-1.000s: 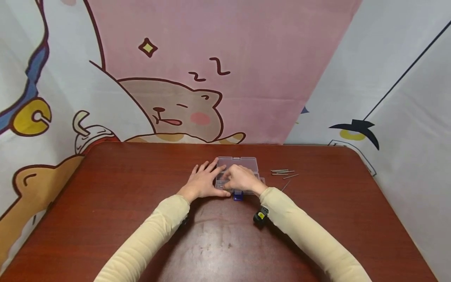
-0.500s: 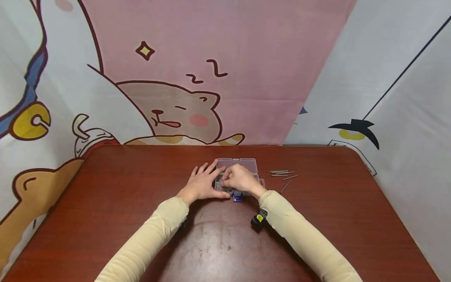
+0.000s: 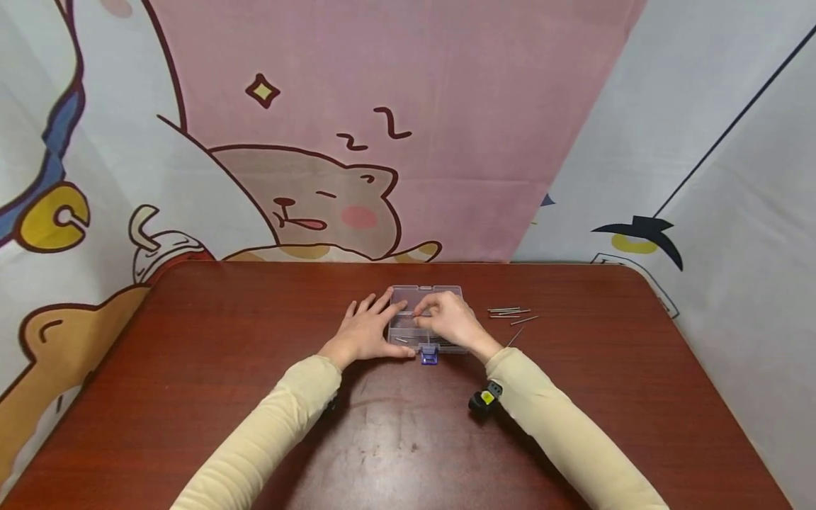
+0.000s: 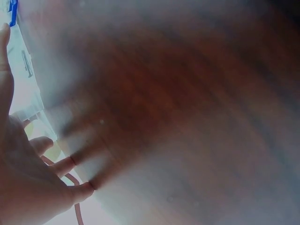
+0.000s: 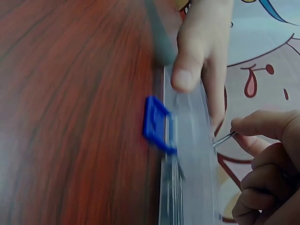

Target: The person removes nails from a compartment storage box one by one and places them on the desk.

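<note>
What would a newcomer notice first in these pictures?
Probably the large sleeping cartoon animal on the cloth behind the table. Then comes the clear box with a blue latch at its near edge; the left hand rests at its left end, the right hand pinches a thin metal rod there.

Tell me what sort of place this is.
Probably an indoor tabletop workspace, perhaps makeshift: a brown table, a creased, cartoon-printed backdrop behind it, and an open, clear compartment box on the table beside thin metal rods.
</note>
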Action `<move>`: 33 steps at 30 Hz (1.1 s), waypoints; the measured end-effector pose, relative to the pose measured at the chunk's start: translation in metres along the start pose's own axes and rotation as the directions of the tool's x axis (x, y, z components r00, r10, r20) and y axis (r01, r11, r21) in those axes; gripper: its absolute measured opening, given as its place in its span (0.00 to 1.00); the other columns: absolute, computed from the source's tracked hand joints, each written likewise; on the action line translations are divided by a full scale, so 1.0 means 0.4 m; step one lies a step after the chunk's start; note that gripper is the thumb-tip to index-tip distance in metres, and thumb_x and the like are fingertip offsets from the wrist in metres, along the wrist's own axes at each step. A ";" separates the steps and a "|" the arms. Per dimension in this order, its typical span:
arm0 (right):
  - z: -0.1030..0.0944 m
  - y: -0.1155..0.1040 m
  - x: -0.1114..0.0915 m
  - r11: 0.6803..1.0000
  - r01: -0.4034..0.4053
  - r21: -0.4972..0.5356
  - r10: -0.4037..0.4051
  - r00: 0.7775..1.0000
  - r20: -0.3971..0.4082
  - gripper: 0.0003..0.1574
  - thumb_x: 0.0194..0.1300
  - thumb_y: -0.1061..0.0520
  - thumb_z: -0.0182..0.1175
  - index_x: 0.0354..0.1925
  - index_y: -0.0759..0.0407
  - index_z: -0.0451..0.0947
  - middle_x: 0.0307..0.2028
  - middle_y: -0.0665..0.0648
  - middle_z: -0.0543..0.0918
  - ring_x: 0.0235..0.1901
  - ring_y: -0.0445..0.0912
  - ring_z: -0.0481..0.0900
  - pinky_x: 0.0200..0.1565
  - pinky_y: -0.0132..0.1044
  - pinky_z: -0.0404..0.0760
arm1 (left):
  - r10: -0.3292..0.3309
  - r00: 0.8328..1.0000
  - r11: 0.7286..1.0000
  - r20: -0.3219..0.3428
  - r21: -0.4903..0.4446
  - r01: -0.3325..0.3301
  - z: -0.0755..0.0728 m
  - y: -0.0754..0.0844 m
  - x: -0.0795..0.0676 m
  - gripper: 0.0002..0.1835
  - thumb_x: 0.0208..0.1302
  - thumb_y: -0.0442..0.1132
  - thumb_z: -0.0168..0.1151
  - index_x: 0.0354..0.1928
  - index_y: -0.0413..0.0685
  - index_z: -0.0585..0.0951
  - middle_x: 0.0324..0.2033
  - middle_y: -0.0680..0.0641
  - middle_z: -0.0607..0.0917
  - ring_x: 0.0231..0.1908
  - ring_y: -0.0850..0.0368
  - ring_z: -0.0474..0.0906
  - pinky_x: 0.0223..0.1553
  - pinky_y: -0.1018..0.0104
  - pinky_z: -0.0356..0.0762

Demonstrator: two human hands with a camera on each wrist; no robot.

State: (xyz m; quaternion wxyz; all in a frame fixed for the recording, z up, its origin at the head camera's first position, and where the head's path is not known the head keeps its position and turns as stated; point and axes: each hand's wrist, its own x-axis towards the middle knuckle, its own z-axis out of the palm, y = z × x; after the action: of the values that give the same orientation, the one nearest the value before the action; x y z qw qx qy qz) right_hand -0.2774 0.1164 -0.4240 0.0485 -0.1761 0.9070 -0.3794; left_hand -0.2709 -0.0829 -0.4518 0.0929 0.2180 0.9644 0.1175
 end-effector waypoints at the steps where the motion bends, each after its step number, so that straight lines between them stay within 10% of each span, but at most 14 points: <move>1: -0.008 0.005 -0.004 1.000 -0.008 -0.004 0.008 1.000 -0.007 0.05 0.55 0.57 0.68 0.33 0.55 0.86 0.12 0.45 0.65 0.15 0.38 0.60 0.18 0.34 0.58 | 0.001 1.000 1.000 -0.003 -0.005 -0.001 0.000 0.000 -0.001 0.55 0.44 0.76 0.62 0.74 0.63 0.59 0.75 0.48 0.47 0.71 0.39 0.48 0.65 0.36 0.43; 33: -0.153 0.150 -0.123 0.998 -0.051 -0.027 0.047 0.991 -0.123 0.07 0.58 0.60 0.67 0.36 0.61 0.86 0.11 0.43 0.60 0.14 0.38 0.56 0.20 0.34 0.57 | 0.000 1.000 1.000 -0.018 -0.013 0.000 0.002 -0.004 -0.002 0.56 0.43 0.76 0.63 0.75 0.63 0.58 0.75 0.49 0.47 0.71 0.39 0.48 0.65 0.37 0.43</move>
State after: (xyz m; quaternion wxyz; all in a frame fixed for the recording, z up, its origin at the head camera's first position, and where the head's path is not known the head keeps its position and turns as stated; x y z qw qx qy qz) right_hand -0.2619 0.2141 -0.4254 -0.0006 -0.1309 0.9180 -0.3744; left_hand -0.2706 -0.0844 -0.4529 0.0855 0.2165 0.9644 0.1259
